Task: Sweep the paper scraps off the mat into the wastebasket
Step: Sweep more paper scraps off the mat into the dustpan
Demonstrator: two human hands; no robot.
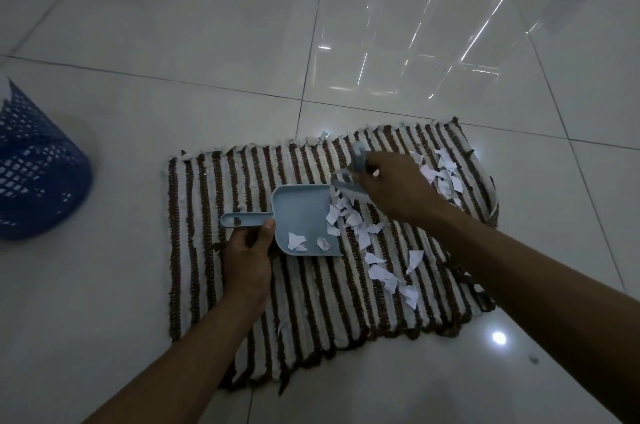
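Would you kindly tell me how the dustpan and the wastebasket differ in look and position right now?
The dustpan is pale blue with solid walls; the wastebasket is dark blue latticework. The dustpan lies on the mat, its handle gripped by the left hand; the wastebasket sits off the mat on the floor tiles, untouched. The dustpan holds a few paper scraps; the wastebasket's inside is out of view. Both are blue.

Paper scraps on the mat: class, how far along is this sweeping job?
Early. Done: two scraps lie in the dustpan. In hand: the left hand holds the dustpan's handle, the right hand grips the brush at its mouth. Left: most scraps lie on the mat; the wastebasket stands off to the side.
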